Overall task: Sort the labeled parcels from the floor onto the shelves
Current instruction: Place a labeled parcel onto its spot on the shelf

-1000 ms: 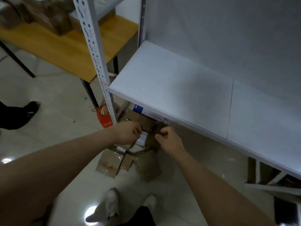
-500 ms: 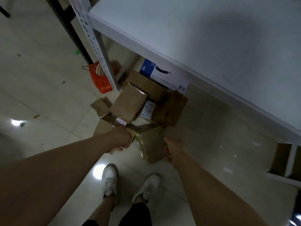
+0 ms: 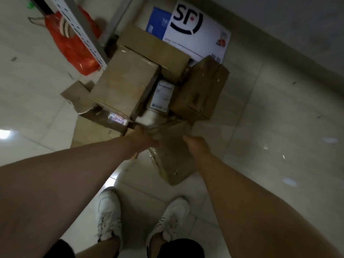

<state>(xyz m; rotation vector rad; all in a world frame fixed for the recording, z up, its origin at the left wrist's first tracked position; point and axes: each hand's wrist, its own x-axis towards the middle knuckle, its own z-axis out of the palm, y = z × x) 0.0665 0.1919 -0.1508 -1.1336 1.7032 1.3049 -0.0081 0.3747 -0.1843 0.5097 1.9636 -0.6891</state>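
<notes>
Underfoot, glossy tiled floor [image 3: 270,127], parcels [image 3: 126,82].

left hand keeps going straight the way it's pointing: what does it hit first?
Probably the white-labelled parcel wedged between the brown boxes, just beyond the left hand. Depth is unclear; it may first brush the tape-wrapped parcel beside it.

Brown taped parcels [image 3: 126,84] heaped on floor, labels seemingly blurred.

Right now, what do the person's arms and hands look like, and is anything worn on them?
Both forearms are bare: no sleeves, gloves, watch or rings visible. The left hand and right hand show no markings. Fingers are largely hidden from this view.
</notes>
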